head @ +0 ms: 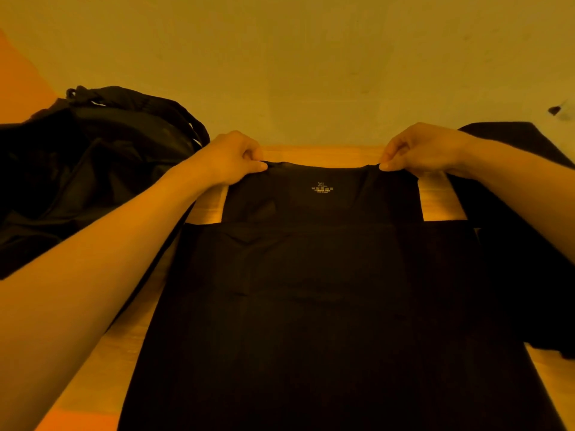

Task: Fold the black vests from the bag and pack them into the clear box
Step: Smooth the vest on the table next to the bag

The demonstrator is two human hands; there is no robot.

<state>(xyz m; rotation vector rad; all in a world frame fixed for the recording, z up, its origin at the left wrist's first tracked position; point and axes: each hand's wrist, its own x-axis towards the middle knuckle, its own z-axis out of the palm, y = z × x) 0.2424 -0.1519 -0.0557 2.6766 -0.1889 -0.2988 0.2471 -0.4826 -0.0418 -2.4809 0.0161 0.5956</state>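
Observation:
A black vest (320,290) lies spread flat on the wooden table (93,384), neck end away from me, with a pale XL size print (322,187) just below the neckline. My left hand (230,157) pinches the vest's left shoulder strap at the far edge. My right hand (420,149) pinches the right shoulder strap the same way. Both thumbs press onto the fabric. A black bag (93,163) slumps open at the left of the table. The clear box is not in view.
More black fabric (529,244) lies at the right, partly under my right forearm, reaching toward the table's right edge. A plain wall (295,73) rises right behind the table's far edge. A small dark object (555,111) sits at the far right.

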